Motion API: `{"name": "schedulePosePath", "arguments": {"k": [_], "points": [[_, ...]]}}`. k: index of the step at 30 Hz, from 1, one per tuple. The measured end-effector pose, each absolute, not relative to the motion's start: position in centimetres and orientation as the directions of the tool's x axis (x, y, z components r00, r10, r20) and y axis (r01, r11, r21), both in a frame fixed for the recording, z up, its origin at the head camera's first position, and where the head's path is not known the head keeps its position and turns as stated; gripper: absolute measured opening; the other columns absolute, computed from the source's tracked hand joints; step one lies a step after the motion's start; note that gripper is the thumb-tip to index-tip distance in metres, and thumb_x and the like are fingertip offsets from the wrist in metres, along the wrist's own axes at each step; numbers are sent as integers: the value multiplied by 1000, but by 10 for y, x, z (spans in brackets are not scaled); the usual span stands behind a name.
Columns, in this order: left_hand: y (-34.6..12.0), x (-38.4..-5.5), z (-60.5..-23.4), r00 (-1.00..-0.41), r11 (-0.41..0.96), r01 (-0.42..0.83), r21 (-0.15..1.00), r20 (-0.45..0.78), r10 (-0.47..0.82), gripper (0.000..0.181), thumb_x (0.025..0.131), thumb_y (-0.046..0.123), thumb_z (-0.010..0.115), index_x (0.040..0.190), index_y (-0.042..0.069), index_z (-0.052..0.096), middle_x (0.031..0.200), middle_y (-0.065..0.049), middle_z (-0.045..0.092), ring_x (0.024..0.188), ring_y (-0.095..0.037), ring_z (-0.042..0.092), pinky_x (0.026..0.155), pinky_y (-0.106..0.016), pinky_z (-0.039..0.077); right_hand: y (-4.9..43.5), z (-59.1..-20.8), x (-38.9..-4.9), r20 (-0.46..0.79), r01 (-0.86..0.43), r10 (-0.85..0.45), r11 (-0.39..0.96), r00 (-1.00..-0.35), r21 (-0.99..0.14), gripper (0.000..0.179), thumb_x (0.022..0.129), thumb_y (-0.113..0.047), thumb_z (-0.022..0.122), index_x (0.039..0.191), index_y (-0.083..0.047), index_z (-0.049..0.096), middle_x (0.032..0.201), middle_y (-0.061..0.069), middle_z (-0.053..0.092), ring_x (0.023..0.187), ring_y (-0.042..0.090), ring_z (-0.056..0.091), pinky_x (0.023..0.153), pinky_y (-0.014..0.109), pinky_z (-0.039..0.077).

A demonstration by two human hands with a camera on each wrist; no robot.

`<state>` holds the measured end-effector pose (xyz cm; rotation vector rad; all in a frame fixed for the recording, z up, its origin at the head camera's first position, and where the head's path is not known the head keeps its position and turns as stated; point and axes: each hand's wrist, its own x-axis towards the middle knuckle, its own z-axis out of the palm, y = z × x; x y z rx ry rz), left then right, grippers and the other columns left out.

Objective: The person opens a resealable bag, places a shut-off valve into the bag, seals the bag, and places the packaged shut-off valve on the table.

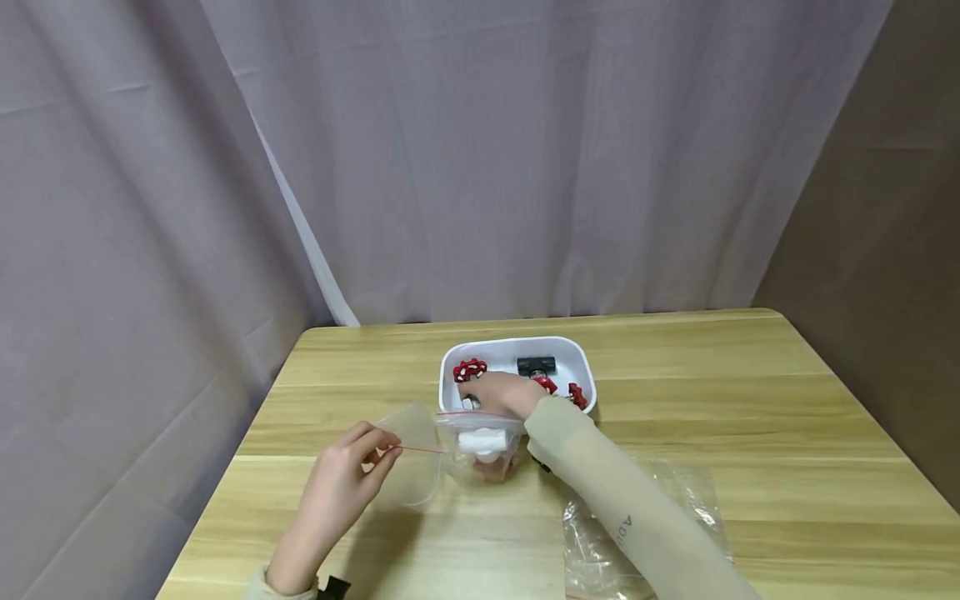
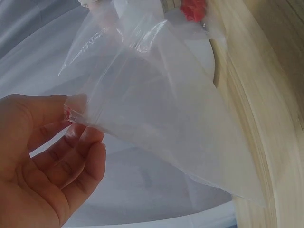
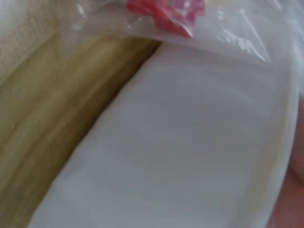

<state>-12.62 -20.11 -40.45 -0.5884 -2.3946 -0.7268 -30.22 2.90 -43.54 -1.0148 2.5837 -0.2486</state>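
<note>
My left hand pinches the corner of a clear zip bag with a red seal line between thumb and fingertips. Inside the bag lies a white pipe fitting, and a red piece shows through the plastic in the right wrist view. The bag hangs against the near side of a white tray. My right hand reaches over the bag into the tray's left part, fingers pointing down beside a small white-and-silver piece. Its fingertips are mostly hidden, so I cannot tell whether they grip anything.
In the tray lie a red handwheel, a black pipe piece and another red handwheel. A translucent rounded sheet is near the left hand. Clear plastic bags lie under the right forearm. Curtains hang behind the table.
</note>
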Motion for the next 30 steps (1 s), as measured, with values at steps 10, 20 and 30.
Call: {"name": "schedulePosePath", "arguments": {"k": [10,20,30], "points": [[-202,-127,-402,-741,764,543,347,626,243,20,78,0,84,85,15,72,81,10,62,68,-1,55,58,-22,52,42,-415,-308,-274,-608,-704,706,-655,-363,47,96,-30,63,140,-17,53,132,7,61,124,24,56,106,40,42],[-202,-128,-398,-754,774,531,345,609,246,19,79,1,84,86,15,72,80,10,62,68,-1,56,59,-23,52,52,-398,-310,-294,-622,-717,695,-632,-361,53,94,-31,65,142,-13,50,131,8,60,116,25,57,101,39,45],[-202,-128,-392,-759,780,526,338,601,251,18,80,3,83,86,16,72,80,12,60,67,-2,57,59,-24,53,60,-393,-314,-254,-617,-737,667,-626,-418,17,98,-31,60,108,-20,50,78,-2,48,67,12,47,65,30,40]]}}
